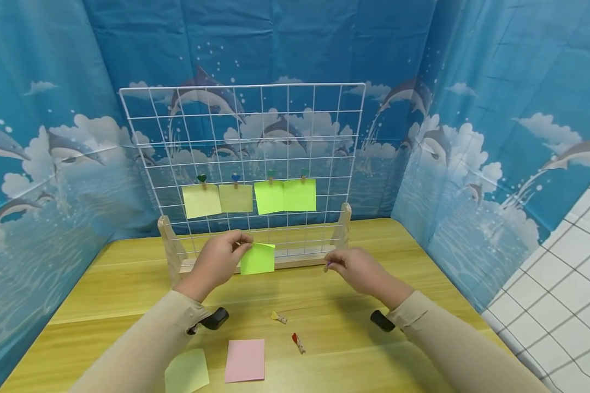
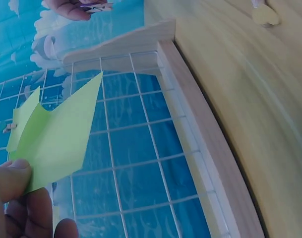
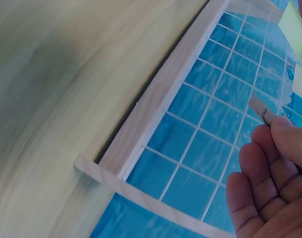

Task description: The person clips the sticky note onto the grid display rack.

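My left hand (image 1: 219, 261) pinches a bright green sticky note (image 1: 258, 258) by its upper left corner, in front of the lower part of a white wire grid (image 1: 275, 148). In the left wrist view the note (image 2: 66, 134) hangs from thumb and fingers, apart from the grid. To the right, my right hand (image 1: 359, 271) pinches a small wooden clothespin (image 3: 260, 110) with a purple bit showing in the head view. Two pale yellow notes (image 1: 201, 201) and two bright green notes (image 1: 300, 195) hang in a row on the grid from heart-topped clothespins (image 1: 235, 179).
A yellow-heart clothespin (image 1: 279, 317) and a red-heart clothespin (image 1: 299, 343) lie on the wooden table (image 1: 344, 338). Nearer the front edge are a pink note pad (image 1: 245, 361) and a pale yellow-green note (image 1: 187, 371). The grid stands in a wooden base (image 1: 300, 261); a dolphin curtain hangs behind.
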A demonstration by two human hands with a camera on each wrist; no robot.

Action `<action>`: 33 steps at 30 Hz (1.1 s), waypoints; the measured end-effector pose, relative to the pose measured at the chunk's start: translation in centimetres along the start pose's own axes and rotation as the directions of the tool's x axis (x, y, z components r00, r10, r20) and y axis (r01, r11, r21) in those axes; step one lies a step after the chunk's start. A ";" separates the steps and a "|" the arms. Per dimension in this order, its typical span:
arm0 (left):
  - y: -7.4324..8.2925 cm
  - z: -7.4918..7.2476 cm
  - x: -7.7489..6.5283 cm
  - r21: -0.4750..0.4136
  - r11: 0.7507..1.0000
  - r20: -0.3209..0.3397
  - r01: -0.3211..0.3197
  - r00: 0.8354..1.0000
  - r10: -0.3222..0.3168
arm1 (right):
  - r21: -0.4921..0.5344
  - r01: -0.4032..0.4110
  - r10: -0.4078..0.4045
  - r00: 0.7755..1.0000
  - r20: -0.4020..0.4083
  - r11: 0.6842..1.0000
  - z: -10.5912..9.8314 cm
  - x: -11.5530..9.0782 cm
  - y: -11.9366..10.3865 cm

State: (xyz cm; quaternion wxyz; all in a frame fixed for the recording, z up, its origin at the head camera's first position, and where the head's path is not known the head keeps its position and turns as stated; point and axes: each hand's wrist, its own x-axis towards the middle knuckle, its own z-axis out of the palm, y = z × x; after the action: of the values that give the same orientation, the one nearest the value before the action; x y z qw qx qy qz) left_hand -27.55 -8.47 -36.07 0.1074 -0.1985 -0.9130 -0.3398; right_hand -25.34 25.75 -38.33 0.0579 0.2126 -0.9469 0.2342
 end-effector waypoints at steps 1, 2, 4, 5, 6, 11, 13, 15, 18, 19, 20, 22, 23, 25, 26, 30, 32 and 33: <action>0.3 0.2 0.4 -0.003 1.000 -0.005 -0.014 1.000 0.014 | -0.001 -0.002 0.002 1.000 -0.010 1.000 -0.2 0.0 0.1; 0.5 0.4 0.7 -0.008 1.000 -0.007 -0.026 1.000 0.026 | -0.003 -0.003 0.003 1.000 -0.020 1.000 -0.3 0.0 0.2; 1.1 0.7 1.4 -0.022 0.999 -0.014 -0.045 0.999 0.044 | 0.000 -0.016 0.016 0.999 -0.038 1.000 -0.7 -0.1 0.4; 1.4 0.8 1.8 -0.029 0.998 -0.019 -0.052 0.999 0.051 | 0.000 -0.018 0.018 0.999 -0.048 1.000 -0.9 -0.2 0.5; 1.7 1.0 2.1 -0.031 0.998 -0.024 -0.060 0.998 0.059 | 0.000 -0.022 0.022 0.998 -0.057 1.000 -1.1 -0.2 0.6; 3.2 1.6 3.6 -0.052 0.996 -0.026 -0.078 0.997 0.076 | 0.012 -0.035 0.036 0.995 -0.088 0.999 -2.0 -0.5 0.9; 3.9 1.9 4.1 -0.060 0.994 -0.022 -0.086 0.996 0.085 | 0.013 -0.036 0.037 0.994 -0.101 0.999 -2.3 -0.5 1.0; 4.5 2.1 4.7 -0.069 0.993 -0.023 -0.096 0.995 0.094 | 0.009 -0.040 0.041 0.992 -0.116 0.999 -2.6 -0.6 1.2; 5.4 2.4 5.6 -0.071 0.992 -0.036 -0.104 0.994 0.102 | 0.001 -0.044 0.044 0.990 -0.136 0.999 -3.1 -0.7 1.3; 5.6 2.5 5.9 -0.071 0.992 -0.040 -0.106 0.994 0.103 | 0.001 -0.045 0.045 0.989 -0.143 0.999 -3.3 -0.8 1.4; 5.9 2.6 6.2 -0.072 0.991 -0.045 -0.110 0.993 0.106 | -0.002 -0.043 0.043 0.988 -0.149 0.999 -3.4 -0.8 1.4; 6.4 2.8 6.7 -0.070 0.991 -0.055 -0.114 0.992 0.110 | 0.002 -0.042 0.042 0.986 -0.162 0.999 -3.6 -0.9 1.5; 6.7 2.9 7.0 -0.072 0.991 -0.059 -0.116 0.992 0.112 | 0.000 -0.038 0.037 0.984 -0.173 0.999 -3.7 -1.0 1.6; 7.3 3.1 7.5 -0.075 0.990 -0.065 -0.121 0.991 0.116 | -0.001 -0.036 0.035 0.981 -0.190 0.999 -3.8 -1.1 1.7; 7.6 3.2 7.7 -0.078 0.989 -0.068 -0.123 0.991 0.118 | -0.002 -0.035 0.034 0.980 -0.197 0.999 -3.8 -1.1 1.8; 8.6 3.5 8.7 -0.090 0.988 -0.072 -0.122 0.991 0.116 | -0.003 -0.050 0.048 0.976 -0.212 0.999 -4.1 -1.4 1.9; 9.1 3.6 9.1 -0.097 0.988 -0.071 -0.121 0.991 0.115 | -0.004 -0.056 0.054 0.975 -0.215 0.998 -4.3 -1.4 1.9; 9.3 3.7 9.3 -0.100 0.988 -0.069 -0.120 0.991 0.113 | -0.005 -0.060 0.058 0.975 -0.217 0.998 -4.3 -1.5 1.9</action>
State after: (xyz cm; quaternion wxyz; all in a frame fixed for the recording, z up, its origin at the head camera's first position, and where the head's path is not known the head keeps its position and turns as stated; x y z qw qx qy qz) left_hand -32.13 3.08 -30.36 0.1454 -0.2460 -0.8772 -0.3859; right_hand -24.79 29.88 -35.63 0.1549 0.1573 -0.9421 0.2523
